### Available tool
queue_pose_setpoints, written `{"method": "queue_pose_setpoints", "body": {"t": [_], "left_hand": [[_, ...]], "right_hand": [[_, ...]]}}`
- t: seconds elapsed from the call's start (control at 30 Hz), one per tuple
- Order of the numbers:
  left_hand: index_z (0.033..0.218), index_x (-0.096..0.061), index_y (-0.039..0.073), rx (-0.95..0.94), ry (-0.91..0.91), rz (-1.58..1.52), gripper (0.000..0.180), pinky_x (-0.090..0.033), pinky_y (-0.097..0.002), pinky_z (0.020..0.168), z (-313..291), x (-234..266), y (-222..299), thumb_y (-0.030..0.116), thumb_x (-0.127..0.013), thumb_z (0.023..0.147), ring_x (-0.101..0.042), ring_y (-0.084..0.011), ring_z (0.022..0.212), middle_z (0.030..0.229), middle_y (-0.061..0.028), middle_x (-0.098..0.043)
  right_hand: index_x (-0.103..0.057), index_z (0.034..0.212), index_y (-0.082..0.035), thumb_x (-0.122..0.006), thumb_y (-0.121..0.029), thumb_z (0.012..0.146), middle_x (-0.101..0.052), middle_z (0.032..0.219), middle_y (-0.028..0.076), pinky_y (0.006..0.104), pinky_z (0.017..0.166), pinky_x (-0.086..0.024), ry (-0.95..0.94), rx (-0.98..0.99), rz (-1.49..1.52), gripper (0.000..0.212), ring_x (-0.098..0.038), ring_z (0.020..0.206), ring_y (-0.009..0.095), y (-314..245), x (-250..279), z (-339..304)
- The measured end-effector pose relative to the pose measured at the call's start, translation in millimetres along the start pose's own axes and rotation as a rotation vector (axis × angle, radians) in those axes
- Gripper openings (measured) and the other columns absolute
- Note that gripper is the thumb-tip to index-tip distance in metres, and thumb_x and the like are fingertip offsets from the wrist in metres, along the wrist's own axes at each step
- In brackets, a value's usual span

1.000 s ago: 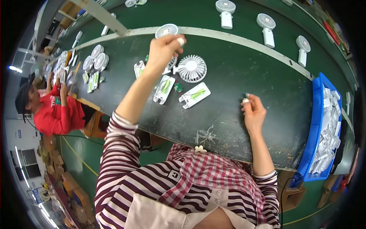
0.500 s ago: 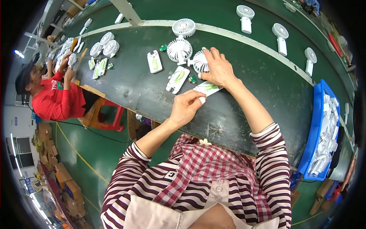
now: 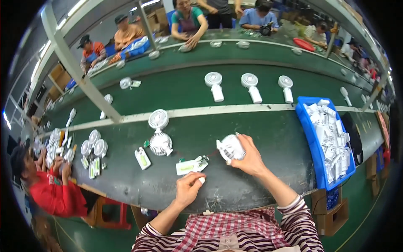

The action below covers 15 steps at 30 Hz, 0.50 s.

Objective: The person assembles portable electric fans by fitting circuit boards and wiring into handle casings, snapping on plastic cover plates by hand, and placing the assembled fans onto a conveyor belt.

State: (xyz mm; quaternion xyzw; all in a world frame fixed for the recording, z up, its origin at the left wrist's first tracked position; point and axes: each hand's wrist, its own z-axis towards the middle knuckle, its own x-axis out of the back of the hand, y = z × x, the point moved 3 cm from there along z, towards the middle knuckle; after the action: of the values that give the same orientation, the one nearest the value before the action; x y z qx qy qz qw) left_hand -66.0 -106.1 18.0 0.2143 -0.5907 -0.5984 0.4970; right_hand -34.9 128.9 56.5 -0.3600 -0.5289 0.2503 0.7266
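My right hand [image 3: 250, 158] grips a white round fan head [image 3: 231, 148] by its rim, just above the table. Thin red wires run from it toward an open white handle half [image 3: 191, 165] with a green-wrapped battery in it, lying on the table. Just below that handle half is my left hand [image 3: 189, 189], thumb and fingers pinched together. White covers its thumb tip, and whatever the pinch may hold is hidden. Left of these lie another handle half [image 3: 142, 158], a caged fan head [image 3: 161, 144] and a second fan head [image 3: 158, 119] touching it.
At the right stands a blue bin [image 3: 320, 172] full of white plastic parts. Assembled handheld fans [image 3: 252, 88] lie on the green conveyor [image 3: 176, 94] behind a pale rail [image 3: 189, 111]. A person in red [image 3: 58, 193] works at the left beside more fan heads [image 3: 100, 148].
The view has tilted up, showing the far side of the line. My right hand has drawn the fan head rightward, away from the other heads. My left hand has come off the handle half.
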Motion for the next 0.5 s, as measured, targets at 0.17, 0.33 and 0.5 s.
{"method": "queue_pose_setpoints", "body": {"t": [0.17,0.33,0.5], "left_hand": [[0.092,-0.062,-0.001,-0.201,-0.103,0.123,0.021,-0.045,-0.0283,0.071,26,-16,20,0.0,-0.055,0.072,-0.059,-0.0206,0.08,0.086,-0.0099,-0.062],[0.115,-0.05,0.002,-0.42,-0.322,0.537,0.05,-0.038,-0.0391,0.091,43,-38,7,0.013,-0.062,0.067,-0.048,-0.0295,0.108,0.116,-0.0139,-0.051],[0.12,-0.045,0.002,-0.442,-0.333,0.624,0.063,-0.027,-0.0443,0.099,50,-29,-13,0.04,-0.061,0.072,-0.04,-0.0333,0.117,0.124,-0.0166,-0.045]], "right_hand": [[-0.037,0.124,0.001,-0.072,-0.029,0.054,-0.037,0.124,0.02,0.0411,0.092,-0.038,0.139,-0.129,-0.402,0.084,-0.041,0.11,0.037,32,46,-41],[-0.038,0.122,0.003,-0.073,-0.034,0.055,-0.04,0.114,0.022,0.0433,0.079,-0.044,0.139,-0.318,-0.655,0.084,-0.044,0.099,0.037,58,53,-59],[-0.036,0.119,0.011,-0.076,-0.037,0.053,-0.037,0.121,0.027,0.0409,0.084,-0.042,0.164,-0.105,-0.782,0.091,-0.042,0.105,0.038,55,57,-61]]}}
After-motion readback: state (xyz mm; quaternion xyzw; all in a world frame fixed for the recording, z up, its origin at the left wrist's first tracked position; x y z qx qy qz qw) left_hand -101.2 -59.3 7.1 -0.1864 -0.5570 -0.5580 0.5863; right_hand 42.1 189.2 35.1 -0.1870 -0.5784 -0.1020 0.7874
